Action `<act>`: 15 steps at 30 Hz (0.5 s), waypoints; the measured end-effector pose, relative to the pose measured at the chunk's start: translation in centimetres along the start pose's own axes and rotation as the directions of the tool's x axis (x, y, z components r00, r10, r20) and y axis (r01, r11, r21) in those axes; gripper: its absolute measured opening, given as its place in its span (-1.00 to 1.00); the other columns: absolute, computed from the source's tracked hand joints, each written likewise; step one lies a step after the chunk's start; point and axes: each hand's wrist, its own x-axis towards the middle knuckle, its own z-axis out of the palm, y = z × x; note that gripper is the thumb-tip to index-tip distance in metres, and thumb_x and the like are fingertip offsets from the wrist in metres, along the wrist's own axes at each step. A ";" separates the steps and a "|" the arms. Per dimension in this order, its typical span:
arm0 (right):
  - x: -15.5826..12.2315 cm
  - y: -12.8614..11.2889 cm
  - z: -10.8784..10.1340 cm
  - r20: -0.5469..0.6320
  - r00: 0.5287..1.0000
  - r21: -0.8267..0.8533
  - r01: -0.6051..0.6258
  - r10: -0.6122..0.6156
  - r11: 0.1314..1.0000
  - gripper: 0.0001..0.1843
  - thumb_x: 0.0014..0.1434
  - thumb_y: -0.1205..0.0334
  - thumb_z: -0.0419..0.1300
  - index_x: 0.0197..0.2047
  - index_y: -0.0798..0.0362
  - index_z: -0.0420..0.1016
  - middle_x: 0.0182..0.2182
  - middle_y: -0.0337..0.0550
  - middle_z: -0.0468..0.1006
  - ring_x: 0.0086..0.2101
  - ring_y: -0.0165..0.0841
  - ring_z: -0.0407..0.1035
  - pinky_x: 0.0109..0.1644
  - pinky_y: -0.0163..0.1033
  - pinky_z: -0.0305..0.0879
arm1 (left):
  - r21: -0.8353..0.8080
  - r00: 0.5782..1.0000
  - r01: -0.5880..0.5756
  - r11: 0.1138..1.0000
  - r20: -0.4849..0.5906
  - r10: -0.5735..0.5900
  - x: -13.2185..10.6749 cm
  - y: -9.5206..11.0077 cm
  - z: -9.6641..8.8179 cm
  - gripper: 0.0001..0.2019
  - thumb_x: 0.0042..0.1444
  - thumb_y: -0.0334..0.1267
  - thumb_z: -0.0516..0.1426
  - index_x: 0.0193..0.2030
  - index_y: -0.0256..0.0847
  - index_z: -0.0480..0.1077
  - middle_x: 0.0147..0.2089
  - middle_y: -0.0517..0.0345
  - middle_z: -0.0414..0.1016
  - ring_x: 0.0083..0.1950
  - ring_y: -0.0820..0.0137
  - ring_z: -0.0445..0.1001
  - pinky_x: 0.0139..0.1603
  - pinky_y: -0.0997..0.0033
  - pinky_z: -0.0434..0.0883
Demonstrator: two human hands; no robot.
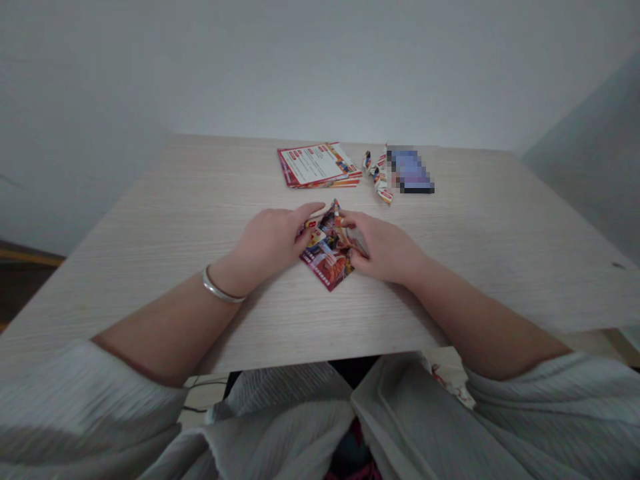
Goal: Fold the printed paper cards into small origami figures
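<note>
A partly folded sheet of colourful printed paper [327,260] lies on the table in front of me, one corner pointing toward me. My left hand [280,237] grips its left side, thumb and fingers closed on the folded edge. On the right side, my right hand [383,247] pinches another fold between thumb and fingers. Between the hands the paper rises into a peak at the far end. Parts of the folds are hidden under my fingers.
Behind the hands lies a stack of printed sheets [315,165]. To its right are folded paper pieces [379,180] beside a pixelated phone-like object [411,170]. The pale wooden table [150,220] meets a wall at the back; its front edge is close to my lap.
</note>
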 end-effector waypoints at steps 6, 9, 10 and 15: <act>0.2 0.5 0.1 -0.120 0.980 0.039 -0.155 0.158 0.987 -0.47 0.21 0.42 0.07 0.25 0.05 0.39 0.08 0.06 0.66 -0.01 -0.10 0.57 0.09 0.01 0.48 | -0.202 0.998 -0.058 0.978 0.010 0.061 0.5 -0.4 0.3 -0.50 0.37 -0.23 -0.01 0.35 -0.17 0.50 0.12 -0.06 0.70 0.02 0.16 0.67 0.10 0.18 0.53; 0.5 1.2 0.2 -0.199 0.968 0.054 -0.146 0.154 0.988 -0.51 0.22 0.44 0.03 0.17 0.02 0.52 0.11 0.03 0.66 0.10 -0.09 0.52 0.26 0.07 0.42 | -0.247 0.996 -0.088 0.965 -0.006 0.089 0.7 -0.6 0.5 -0.50 0.34 -0.22 0.00 0.32 -0.20 0.54 0.06 -0.07 0.71 -0.01 0.15 0.65 0.10 0.14 0.54; 0.6 1.5 0.2 -0.214 0.966 0.057 -0.135 0.145 0.989 -0.52 0.22 0.43 0.03 0.13 0.01 0.56 0.11 0.01 0.66 0.13 -0.09 0.51 0.30 0.09 0.39 | -0.249 0.996 -0.091 0.964 -0.013 0.091 0.8 -0.7 0.6 -0.50 0.34 -0.21 0.00 0.32 -0.21 0.54 0.05 -0.08 0.70 0.00 0.14 0.64 0.11 0.11 0.54; 0.8 3.5 0.1 -0.204 0.972 0.032 -0.116 0.120 0.993 -0.59 0.21 0.38 0.12 0.00 -0.02 0.72 0.03 -0.06 0.71 0.07 -0.12 0.55 0.30 0.08 0.42 | -0.175 0.987 -0.159 0.972 -0.047 0.153 0.8 -1.7 1.6 -0.51 0.34 -0.20 0.00 0.25 -0.30 0.58 0.02 -0.20 0.61 0.05 0.07 0.56 0.18 0.00 0.53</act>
